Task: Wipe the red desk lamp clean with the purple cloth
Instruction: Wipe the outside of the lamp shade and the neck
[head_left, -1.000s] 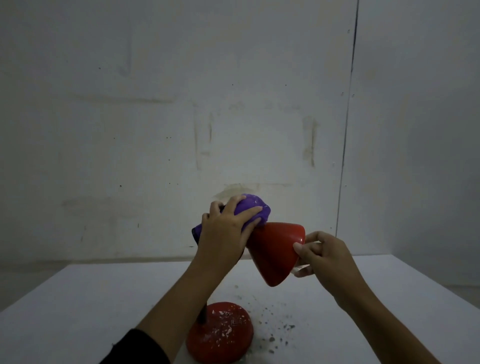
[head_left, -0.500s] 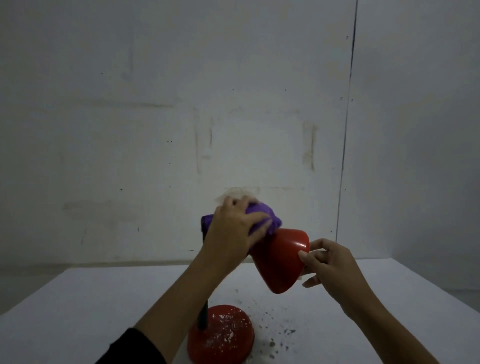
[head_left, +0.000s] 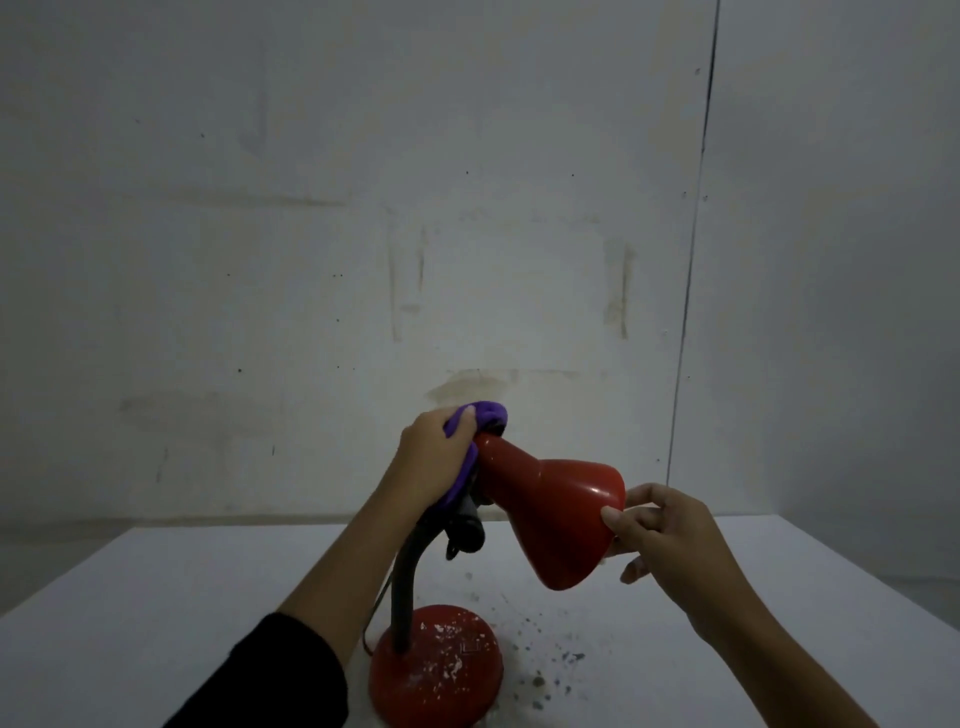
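Observation:
The red desk lamp stands on a white table, its cone shade (head_left: 556, 514) tilted down to the right. Its dark gooseneck (head_left: 404, 587) rises from a round red base (head_left: 436, 670) speckled with white flakes. My left hand (head_left: 428, 457) grips the bunched purple cloth (head_left: 485, 415) against the narrow back end of the shade. My right hand (head_left: 660, 530) pinches the shade's wide rim between thumb and fingers. Part of the cloth is hidden under my left palm.
The white table (head_left: 156, 613) runs back to a grey wall (head_left: 311, 260). Dark and pale crumbs of dirt (head_left: 545, 670) lie scattered on the table to the right of the lamp base. A wall corner seam (head_left: 691, 260) runs vertically at the right.
My left hand slid the cloth from the top of the shade back to its narrow end. The shade's full cone now shows. My right hand stayed on the rim.

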